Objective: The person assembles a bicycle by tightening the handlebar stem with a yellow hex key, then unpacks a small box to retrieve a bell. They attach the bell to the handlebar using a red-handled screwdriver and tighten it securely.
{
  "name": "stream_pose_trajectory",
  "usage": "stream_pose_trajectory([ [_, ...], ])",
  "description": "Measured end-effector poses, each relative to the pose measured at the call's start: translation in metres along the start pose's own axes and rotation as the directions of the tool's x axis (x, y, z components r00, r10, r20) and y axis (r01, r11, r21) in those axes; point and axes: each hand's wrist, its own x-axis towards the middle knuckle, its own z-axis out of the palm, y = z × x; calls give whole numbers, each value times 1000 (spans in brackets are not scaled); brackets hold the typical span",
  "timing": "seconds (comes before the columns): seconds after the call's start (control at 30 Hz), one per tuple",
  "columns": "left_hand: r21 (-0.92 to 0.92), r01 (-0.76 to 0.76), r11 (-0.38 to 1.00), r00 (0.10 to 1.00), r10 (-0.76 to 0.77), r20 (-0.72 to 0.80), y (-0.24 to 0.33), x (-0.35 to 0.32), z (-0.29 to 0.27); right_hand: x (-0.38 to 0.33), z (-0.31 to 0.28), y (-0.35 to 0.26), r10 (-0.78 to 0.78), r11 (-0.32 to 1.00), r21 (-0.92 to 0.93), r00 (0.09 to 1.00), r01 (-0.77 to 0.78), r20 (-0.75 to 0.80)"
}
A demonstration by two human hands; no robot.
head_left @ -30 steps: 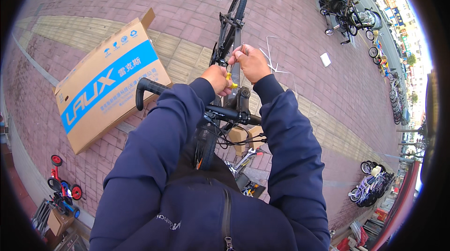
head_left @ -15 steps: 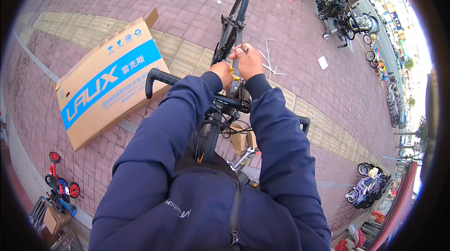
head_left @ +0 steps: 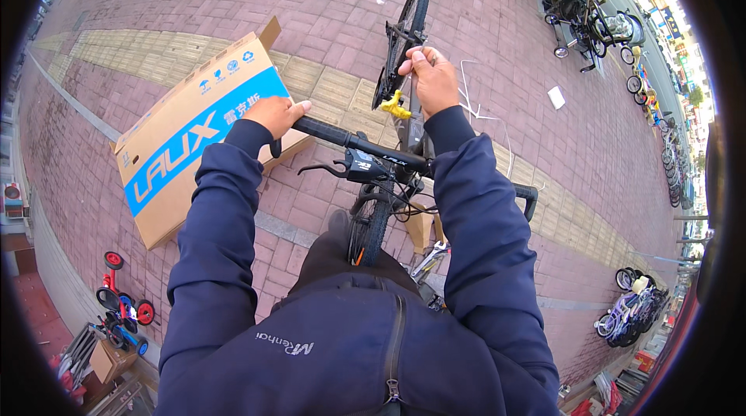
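A black bicycle stands in front of me, its handlebar (head_left: pixel 381 152) crossing the view and its saddle end hard to make out. My left hand (head_left: pixel 272 115) is closed over the outer end of the left grip, thumb stretched along it. Above the frame (head_left: pixel 412 132), my right hand (head_left: pixel 435 83) is closed, thumb and fingertips pinched together; what they hold, if anything, is too small to name. A crumpled yellow thing (head_left: pixel 395 105) shows beside the frame, just below my right hand; whether it rests there or hangs free I cannot tell.
A large cardboard box (head_left: pixel 194 136) with a blue band lies at left. Tools (head_left: pixel 429 259) and cardboard scraps (head_left: pixel 420 228) are right of the front wheel (head_left: pixel 371 225). White strips (head_left: pixel 470 97) lie beyond. Parked bicycles (head_left: pixel 622 307) and a red tricycle (head_left: pixel 116 299) stand at the sides.
My left hand has moved left from the frame to the left grip, leaving the yellow thing it had been at. My right hand stays above the frame, still pinched.
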Motion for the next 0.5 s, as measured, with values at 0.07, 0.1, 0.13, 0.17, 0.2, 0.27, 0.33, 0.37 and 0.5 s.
stream_pose_trajectory([
  [0.07, -420, 9, 908, 997, -40, -65, -5, -10, 17, -12, -18, -27, -92, 972, -211, 993, 106, 76],
  [0.1, -511, -7, 859, 994, -50, -98, -7, -11, 22, -24, -31, -39, -116, 945, -296, 990, 136, 86],
  [0.13, -598, -13, 802, 991, -72, -117, -7, -12, 28, -39, -47, -49, -200, 907, -347, 969, 240, 147],
  [0.17, -618, -4, 787, 985, -102, -136, -10, -13, 31, -51, -61, -54, -229, 871, -426, 969, 245, 90],
  [0.2, -636, 11, 772, 980, -135, -147, -14, -13, 33, -67, -83, -59, -244, 845, -477, 968, 243, 61],
  [0.27, -686, -28, 727, 974, -134, -182, -22, -11, 35, -99, -133, -66, -236, 779, -609, 970, 150, -62],
  [0.33, -747, 55, 663, 980, -177, -85, -34, -8, 31, -126, -183, -63, -317, 554, -832, 926, 3, -207],
  [0.37, -766, 86, 637, 978, -200, -57, -39, -7, 30, -145, -208, -59, -364, 443, -893, 894, -80, -260],
  [0.5, -751, 145, 644, 969, -247, -25, -54, 0, 27, -216, -278, -33, -182, 429, -831, 868, -354, -463],
])
